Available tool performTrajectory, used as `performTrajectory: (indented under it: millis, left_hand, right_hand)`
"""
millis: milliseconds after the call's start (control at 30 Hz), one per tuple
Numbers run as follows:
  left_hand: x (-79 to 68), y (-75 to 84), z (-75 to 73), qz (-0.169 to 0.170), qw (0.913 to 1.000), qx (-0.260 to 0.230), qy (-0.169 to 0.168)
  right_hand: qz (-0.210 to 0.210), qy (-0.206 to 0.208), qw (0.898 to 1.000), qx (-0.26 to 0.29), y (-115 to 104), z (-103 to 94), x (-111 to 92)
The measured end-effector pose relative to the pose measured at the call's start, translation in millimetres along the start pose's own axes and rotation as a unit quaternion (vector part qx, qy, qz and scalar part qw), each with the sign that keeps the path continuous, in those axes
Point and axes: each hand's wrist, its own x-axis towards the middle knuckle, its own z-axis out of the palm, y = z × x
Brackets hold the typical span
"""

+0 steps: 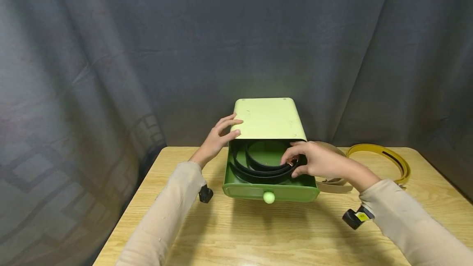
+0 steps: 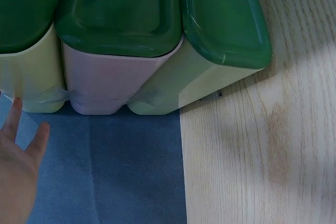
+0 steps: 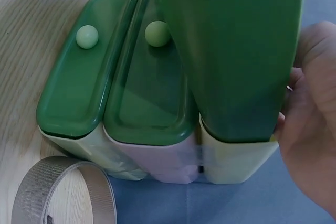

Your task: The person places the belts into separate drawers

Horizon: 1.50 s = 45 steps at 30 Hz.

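Observation:
A coiled black belt lies inside the pulled-out green top drawer of a small cabinet with a pale green top. My right hand reaches over the drawer's right side and pinches the belt near its shiny buckle. The right wrist view shows that hand beside the drawer wall, its fingertips hidden. My left hand rests on the cabinet's left upper edge with fingers extended. In the left wrist view, two fingers of the left hand show beside the cabinet.
Two lower drawers with round knobs are closed beneath the open one. Right of the cabinet, a beige belt and a yellow belt lie coiled on the wooden table. A grey curtain hangs behind.

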Motion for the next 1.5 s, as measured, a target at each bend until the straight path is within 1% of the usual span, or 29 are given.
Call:
performTrajectory:
  millis: [100,200,400,700,800,933,1033,1167,1200,1333,1500]
  left_hand:
    - [-3.9,13.7,-0.1,-0.002,1.0000,-0.004,-0.003]
    - [-7.0,25.2,0.7,0.000,1.0000,-0.007,-0.003]
    - [-8.7,27.3,1.8,0.000,1.0000,-0.009,-0.002]
    - [-8.6,26.1,2.0,0.000,1.0000,-0.008,0.000]
    - [-8.5,26.5,2.4,-0.002,1.0000,-0.009,0.000]
    - [-7.1,24.5,3.0,-0.002,1.0000,-0.009,0.002]
    - [-2.3,13.0,3.5,0.001,0.9999,-0.012,0.006]
    - [4.5,-4.7,4.9,0.006,0.9999,-0.007,0.007]
    - [5.1,-6.8,5.1,0.006,1.0000,-0.004,0.006]
    - [5.3,-9.7,5.8,0.006,0.9999,0.000,0.011]
    - [3.2,-11.2,5.9,0.002,0.9999,0.005,0.015]
  right_hand:
    - [-0.012,-0.003,1.000,0.007,-1.1,2.9,4.3]
    - [-0.017,-0.007,1.000,0.002,-1.9,4.4,7.3]
    - [-0.020,-0.007,1.000,0.001,-0.6,7.7,6.1]
    - [-0.048,0.001,0.999,-0.011,4.7,10.7,6.5]
    - [-0.059,0.008,0.998,-0.002,4.9,10.3,5.7]
    - [-0.070,0.016,0.997,0.005,5.4,9.3,4.4]
    - [-0.072,0.018,0.997,-0.005,4.4,7.8,4.1]
    - [-0.064,0.020,0.998,-0.013,1.2,4.4,3.0]
    - [-0.062,0.021,0.998,-0.014,0.7,3.6,2.6]
    - [-0.052,0.020,0.998,-0.015,-0.7,2.1,1.0]
    - [-0.051,0.027,0.998,-0.010,0.0,3.7,-1.3]
